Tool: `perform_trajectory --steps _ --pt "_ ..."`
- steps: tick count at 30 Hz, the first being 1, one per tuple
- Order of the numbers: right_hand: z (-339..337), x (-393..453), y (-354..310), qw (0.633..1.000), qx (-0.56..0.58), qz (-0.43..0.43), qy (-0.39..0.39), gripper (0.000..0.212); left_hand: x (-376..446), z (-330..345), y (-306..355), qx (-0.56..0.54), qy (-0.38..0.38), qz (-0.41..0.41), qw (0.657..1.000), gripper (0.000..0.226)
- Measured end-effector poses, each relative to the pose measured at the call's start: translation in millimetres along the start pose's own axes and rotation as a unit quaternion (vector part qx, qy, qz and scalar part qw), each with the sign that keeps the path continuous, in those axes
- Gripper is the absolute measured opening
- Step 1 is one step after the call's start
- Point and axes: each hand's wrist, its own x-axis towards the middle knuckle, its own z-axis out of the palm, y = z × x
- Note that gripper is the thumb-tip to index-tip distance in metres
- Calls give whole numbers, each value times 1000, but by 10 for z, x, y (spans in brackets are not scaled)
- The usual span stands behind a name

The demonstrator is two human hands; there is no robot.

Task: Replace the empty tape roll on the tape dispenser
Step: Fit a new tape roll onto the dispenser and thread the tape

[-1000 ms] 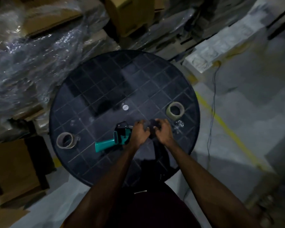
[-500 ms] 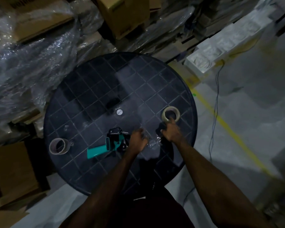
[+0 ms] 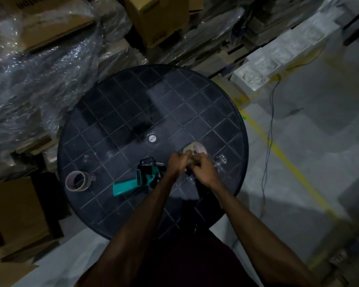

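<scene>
Setting: dim storeroom; round dark table (image 3: pixel 116 112) with a grid pattern, wrapped cartons behind its far edge.
Dispenser: tape dispenser (image 3: pixel 142 179) lies on its side near the front edge of the table, left of centre; teal handle points to the front-left; its hub looks bare, though the light is too poor to be sure.
Spent roll: a thin, nearly hollow ring (image 3: pixel 76 181) sits near the left edge of the table, well apart from the dispenser; I judge this to be the empty core, already off.
New roll: tape roll (image 3: pixel 195 150) is lifted just off the table toward its right side, between both hands, just beside the dispenser's head.
Progress: removal appears done; fresh roll is in hand; left to do, by my judgement, are seating it on the hub and threading the tape end through to the blade.
Left hand: left hand (image 3: pixel 177 164) is curled closed, fingertips pinching at the near rim of the roll; whether it has the loose tape end I cannot tell.
Right hand: right hand (image 3: pixel 204 171) is closed around the roll's near side, carrying it.
Clutter: small glints of clear scrap (image 3: pixel 221 159) on the table, right of the hands.
</scene>
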Motion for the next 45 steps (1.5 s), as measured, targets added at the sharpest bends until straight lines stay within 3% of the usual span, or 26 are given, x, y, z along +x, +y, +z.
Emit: perform_trajectory --steps 3,6,11,16,20,24,25,27,30,32,34,37,39,41,45 --pt "178 -130 -90 998 63 2 -19 24 -85 -114 5 -17 25 2 1000 32" --pt "244 -308 -218 990 141 22 -20 17 -135 -292 -134 -2 64 21 998 32" --pt "449 -343 -22 961 203 65 174 20 -346 -642 -277 37 85 63 994 36" --pt "603 -438 -346 940 285 189 19 16 -521 -899 -500 17 63 53 996 39" --pt "787 -376 -417 957 241 158 48 14 -547 -1103 -700 -6 42 72 996 52" --pt "955 -322 -486 965 202 168 18 9 -611 -1292 -801 -72 21 76 994 18" --pt "989 -305 -487 965 187 181 32 18 -655 -1323 -808 -80 25 76 994 15" --pt "1061 -285 -505 958 197 205 44 35 -716 -1360 -847 -95 38 74 992 16" --pt "1167 -291 -553 946 224 233 23 20 -736 -1380 -913 -126 44 61 989 11" --pt "1231 -214 -464 958 177 221 39 21 -738 -1398 -944 -143 31 26 989 22" --pt "1334 18 -163 972 93 208 61 35 -708 -1397 -985 -123 4 13 992 31" --pt "1238 -52 -253 980 -25 180 84 32 -706 -1380 -996 -34 17 49 998 29" --pt "1073 -235 -478 981 -52 162 97 33 -690 -1356 -950 46 19 78 996 20" --pt "1046 -223 -517 984 -60 147 80 30 -673 -1372 -944 100 41 95 990 30" --pt "1040 -234 -587 988 -71 115 71 24 -616 -1407 -1007 128 62 128 982 31"
